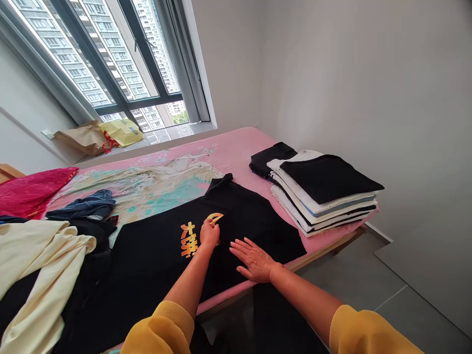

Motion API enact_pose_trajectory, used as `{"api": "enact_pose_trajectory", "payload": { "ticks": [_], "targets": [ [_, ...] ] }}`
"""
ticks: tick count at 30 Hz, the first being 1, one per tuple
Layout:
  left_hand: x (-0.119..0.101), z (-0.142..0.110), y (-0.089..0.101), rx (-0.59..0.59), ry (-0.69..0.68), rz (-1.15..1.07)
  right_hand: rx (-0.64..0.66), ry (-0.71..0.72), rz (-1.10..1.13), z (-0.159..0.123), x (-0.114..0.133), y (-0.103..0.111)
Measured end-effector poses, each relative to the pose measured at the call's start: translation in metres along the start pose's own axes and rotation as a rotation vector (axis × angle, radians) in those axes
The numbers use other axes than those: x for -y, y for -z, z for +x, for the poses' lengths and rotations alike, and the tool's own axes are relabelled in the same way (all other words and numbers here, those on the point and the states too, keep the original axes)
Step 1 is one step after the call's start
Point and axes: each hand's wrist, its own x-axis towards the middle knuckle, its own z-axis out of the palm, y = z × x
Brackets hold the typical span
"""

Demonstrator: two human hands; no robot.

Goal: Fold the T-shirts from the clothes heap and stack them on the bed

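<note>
A black T-shirt (155, 275) with an orange and yellow print lies spread along the near side of the bed. On its print rests my left hand (209, 234), with the fingers curled closed against the cloth; the fingertips are partly hidden. My right hand (254, 260) lies flat on the shirt near the bed's front edge, palm down and fingers stretched out, holding nothing. To the right of both hands stands a stack of folded clothes (328, 209), black on top with white, blue and black layers beneath.
Loose cream clothing (40, 260) and dark blue jeans (84, 204) lie at the left, near a red pillow (33, 189). The bed (239, 142) has a pink patterned sheet. Brown and yellow bags (121, 132) sit on the windowsill. A wall stands at the right.
</note>
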Motion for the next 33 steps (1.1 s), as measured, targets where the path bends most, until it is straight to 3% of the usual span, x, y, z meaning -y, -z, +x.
{"api": "enact_pose_trajectory", "payload": {
  "ticks": [2,7,12,14,16,21,25,33],
  "targets": [
    [-0.006,-0.007,-0.002,-0.007,-0.098,0.01,-0.004,-0.009,0.008,0.0,0.0,0.002],
    [-0.002,-0.035,-0.014,0.178,-0.452,0.133,-0.1,-0.032,0.067,-0.003,-0.003,-0.001],
    [0.007,-0.05,-0.02,0.171,-0.415,0.327,-0.416,-0.178,0.223,0.002,-0.007,-0.009],
    [0.003,-0.049,-0.02,0.149,-0.388,0.336,-0.552,-0.325,0.244,0.013,-0.019,0.0],
    [-0.004,-0.048,-0.023,0.107,-0.352,0.335,-0.606,-0.475,0.182,0.028,-0.041,0.017],
    [-0.003,-0.051,-0.036,-0.04,-0.326,0.296,-0.459,-0.682,-0.09,0.067,-0.121,0.066],
    [0.007,-0.052,-0.041,-0.06,-0.351,0.271,-0.328,-0.701,-0.184,0.093,-0.171,0.077],
    [0.013,-0.046,-0.042,-0.032,-0.347,0.238,0.048,-0.708,-0.305,0.145,-0.204,0.072]
  ]
}}
